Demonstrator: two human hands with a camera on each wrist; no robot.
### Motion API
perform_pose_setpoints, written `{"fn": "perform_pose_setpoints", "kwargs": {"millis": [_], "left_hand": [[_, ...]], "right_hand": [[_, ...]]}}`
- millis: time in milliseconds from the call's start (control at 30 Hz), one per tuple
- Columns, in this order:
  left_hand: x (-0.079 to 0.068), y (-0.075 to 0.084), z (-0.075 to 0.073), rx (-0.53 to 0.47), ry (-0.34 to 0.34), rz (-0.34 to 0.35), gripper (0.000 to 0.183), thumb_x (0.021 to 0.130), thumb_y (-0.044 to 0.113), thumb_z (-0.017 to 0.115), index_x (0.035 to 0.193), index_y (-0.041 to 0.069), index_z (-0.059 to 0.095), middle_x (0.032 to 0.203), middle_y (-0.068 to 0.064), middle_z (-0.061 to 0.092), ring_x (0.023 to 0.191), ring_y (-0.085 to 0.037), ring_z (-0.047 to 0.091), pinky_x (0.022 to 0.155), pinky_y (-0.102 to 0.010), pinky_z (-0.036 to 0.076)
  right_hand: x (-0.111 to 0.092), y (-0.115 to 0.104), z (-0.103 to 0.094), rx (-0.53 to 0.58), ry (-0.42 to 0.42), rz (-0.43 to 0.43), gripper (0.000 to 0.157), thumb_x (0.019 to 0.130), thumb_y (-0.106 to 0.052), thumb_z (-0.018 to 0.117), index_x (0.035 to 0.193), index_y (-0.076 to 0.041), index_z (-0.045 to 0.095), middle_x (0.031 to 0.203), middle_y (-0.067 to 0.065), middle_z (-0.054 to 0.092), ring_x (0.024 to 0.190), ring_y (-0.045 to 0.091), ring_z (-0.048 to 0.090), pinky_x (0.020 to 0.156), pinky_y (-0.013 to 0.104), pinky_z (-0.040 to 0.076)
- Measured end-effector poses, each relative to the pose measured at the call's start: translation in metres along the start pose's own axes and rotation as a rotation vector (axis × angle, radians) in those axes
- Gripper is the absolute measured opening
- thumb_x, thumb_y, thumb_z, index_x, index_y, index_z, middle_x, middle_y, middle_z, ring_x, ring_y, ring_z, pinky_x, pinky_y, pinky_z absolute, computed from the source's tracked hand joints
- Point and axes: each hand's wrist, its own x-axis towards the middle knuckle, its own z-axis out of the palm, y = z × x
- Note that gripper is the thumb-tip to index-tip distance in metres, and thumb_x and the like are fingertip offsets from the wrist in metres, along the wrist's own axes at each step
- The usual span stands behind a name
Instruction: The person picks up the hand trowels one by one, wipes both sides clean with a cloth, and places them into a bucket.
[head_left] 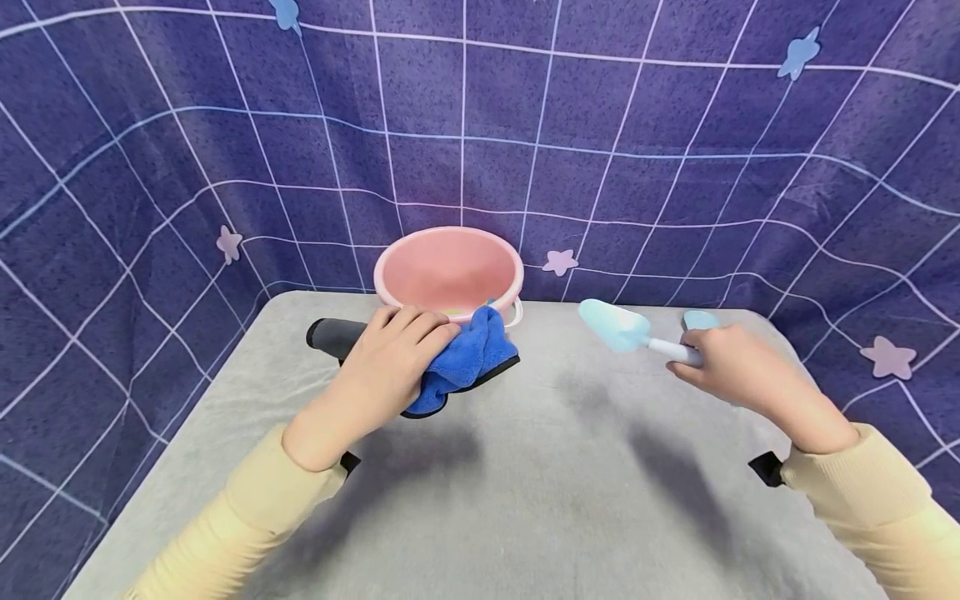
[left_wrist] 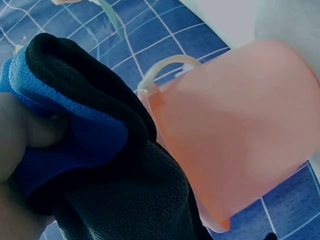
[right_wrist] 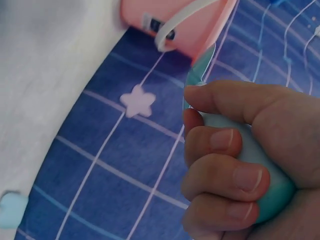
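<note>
My left hand (head_left: 390, 358) grips a folded towel (head_left: 472, 354), blue on one face and dark grey on the other, with black edging. It is above the table, in front of the pink bucket (head_left: 450, 254). The left wrist view shows the towel's fold (left_wrist: 85, 125) up close, the thumb pressed on the blue side. On the right, my right hand (head_left: 738, 367) holds a light blue toy shovel (head_left: 615, 325) by its handle, the scoop pointing left toward the bucket. In the right wrist view the fingers curl round the handle (right_wrist: 250, 145).
A small light blue piece (head_left: 701, 319) lies at the table's back right, partly hidden by the right hand. The bucket has a white handle (head_left: 516, 312) and stands at the back edge. A purple grid curtain (head_left: 600, 108) with stars surrounds the grey-covered table (head_left: 540, 492).
</note>
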Motion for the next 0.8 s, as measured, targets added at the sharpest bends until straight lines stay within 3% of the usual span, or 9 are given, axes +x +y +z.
{"fn": "perform_pose_setpoints", "kwargs": {"millis": [200, 467, 800], "left_hand": [[0.008, 0.004, -0.003, -0.032, 0.029, 0.031, 0.042, 0.071, 0.002, 0.068, 0.112, 0.007, 0.059, 0.107, -0.007, 0.061, 0.098, -0.027, 0.055, 0.085, -0.043, 0.040], [0.017, 0.006, -0.007, 0.006, 0.017, 0.050, 0.043, 0.071, 0.007, 0.069, 0.113, 0.008, 0.059, 0.106, -0.006, 0.061, 0.098, -0.025, 0.054, 0.087, -0.042, 0.040], [0.028, 0.012, -0.006, 0.016, 0.033, 0.081, 0.033, 0.077, 0.004, 0.061, 0.110, 0.008, 0.059, 0.104, -0.005, 0.061, 0.097, -0.024, 0.054, 0.085, -0.041, 0.040]], "right_hand": [[0.000, -0.023, -0.001, -0.001, 0.003, -0.055, 0.023, 0.080, -0.024, 0.068, 0.066, -0.016, 0.051, 0.055, -0.007, 0.040, 0.050, 0.012, 0.038, 0.043, 0.030, 0.031], [-0.001, -0.045, 0.000, -0.007, -0.005, -0.136, 0.025, 0.079, -0.025, 0.071, 0.068, -0.018, 0.050, 0.055, -0.009, 0.039, 0.047, 0.007, 0.035, 0.040, 0.027, 0.029], [0.002, -0.068, 0.005, 0.016, -0.043, -0.219, 0.022, 0.077, -0.020, 0.073, 0.068, -0.018, 0.053, 0.054, -0.010, 0.041, 0.048, 0.005, 0.036, 0.043, 0.024, 0.032]]}}
